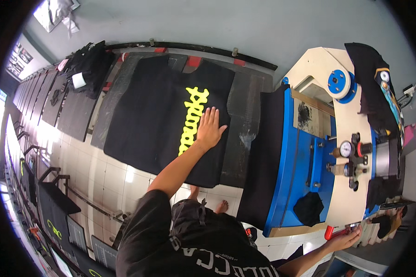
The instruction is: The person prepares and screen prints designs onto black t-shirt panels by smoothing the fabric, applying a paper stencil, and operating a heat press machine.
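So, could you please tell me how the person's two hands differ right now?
The left hand lies flat and open, fingers spread, on the black shirt beside its yellow print; the right hand is curled around a red handle at the blue and cream machine. The left arm reaches forward, the right out sideways. Both hands are bare.

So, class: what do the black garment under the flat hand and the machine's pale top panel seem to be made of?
Black garment: soft matte fabric, probably cotton knit, lying limp under the left hand; its yellow print looks like flat ink. Pale top panel: likely painted or laminated wood board, smooth and cream.
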Demonstrator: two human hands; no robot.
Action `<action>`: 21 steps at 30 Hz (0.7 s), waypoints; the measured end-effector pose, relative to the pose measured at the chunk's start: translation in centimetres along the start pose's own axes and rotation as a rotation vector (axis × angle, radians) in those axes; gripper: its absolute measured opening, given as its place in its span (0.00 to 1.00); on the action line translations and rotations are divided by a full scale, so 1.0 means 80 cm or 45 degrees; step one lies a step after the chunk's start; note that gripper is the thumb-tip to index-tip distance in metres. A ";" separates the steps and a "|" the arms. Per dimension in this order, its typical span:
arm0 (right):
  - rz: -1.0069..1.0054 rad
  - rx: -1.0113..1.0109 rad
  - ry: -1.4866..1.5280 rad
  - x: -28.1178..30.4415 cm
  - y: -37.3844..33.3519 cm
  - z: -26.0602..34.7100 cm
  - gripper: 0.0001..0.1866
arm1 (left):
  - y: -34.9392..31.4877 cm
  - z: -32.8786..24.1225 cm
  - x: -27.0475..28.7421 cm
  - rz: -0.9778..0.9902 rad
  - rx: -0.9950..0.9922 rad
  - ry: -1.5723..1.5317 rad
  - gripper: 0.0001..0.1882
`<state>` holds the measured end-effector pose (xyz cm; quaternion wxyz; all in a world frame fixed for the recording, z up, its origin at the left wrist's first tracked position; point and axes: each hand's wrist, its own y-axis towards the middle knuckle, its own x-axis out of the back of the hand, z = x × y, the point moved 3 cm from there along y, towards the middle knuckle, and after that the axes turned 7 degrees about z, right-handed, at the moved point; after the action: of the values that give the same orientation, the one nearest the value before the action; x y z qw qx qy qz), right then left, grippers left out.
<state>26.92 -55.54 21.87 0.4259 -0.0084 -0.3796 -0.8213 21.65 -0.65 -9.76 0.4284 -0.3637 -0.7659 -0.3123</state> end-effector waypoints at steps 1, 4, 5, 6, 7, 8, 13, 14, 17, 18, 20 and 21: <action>0.009 -0.087 0.058 -0.016 -0.004 -0.005 0.20 | 0.049 0.013 -0.009 -0.016 0.038 0.091 0.38; -0.023 -0.286 0.035 0.008 -0.002 -0.060 0.24 | 0.117 0.031 -0.034 0.041 0.180 0.187 0.41; -0.115 -0.308 0.116 0.001 -0.008 -0.043 0.25 | 0.134 0.036 -0.041 0.061 0.230 0.193 0.41; -0.183 -0.441 0.198 0.008 -0.001 -0.054 0.24 | 0.155 0.040 -0.045 0.101 0.222 0.182 0.41; -0.096 -0.244 -0.128 0.025 0.008 -0.081 0.23 | 0.183 0.048 -0.043 0.091 0.226 0.201 0.41; -0.008 -0.047 -0.472 0.058 0.013 -0.123 0.23 | 0.203 0.050 -0.048 0.096 0.226 0.214 0.42; -0.009 -0.248 -0.368 0.030 -0.001 -0.100 0.24 | 0.248 0.082 -0.017 -0.017 0.147 0.152 0.41; 0.002 -0.211 -0.404 0.026 -0.001 -0.098 0.24 | 0.243 0.102 0.010 -0.206 0.142 0.179 0.39; 0.012 -0.118 -0.572 0.034 -0.009 -0.092 0.24 | 0.185 0.155 0.053 -0.232 0.282 0.342 0.41; 0.026 -0.092 -0.627 0.035 -0.012 -0.090 0.25 | 0.167 0.184 0.056 -0.207 0.320 0.315 0.39; 0.067 -0.010 -0.738 0.036 -0.009 -0.091 0.25 | 0.148 0.217 0.055 -0.138 0.359 0.365 0.39; 0.087 0.025 -0.794 0.041 -0.009 -0.092 0.25 | 0.146 0.217 0.059 -0.108 0.332 0.385 0.39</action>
<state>26.57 -62.17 17.29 0.3163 -0.2686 -0.4993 -0.7606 22.12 20.77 -11.24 0.5687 -0.2215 -0.7413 -0.2792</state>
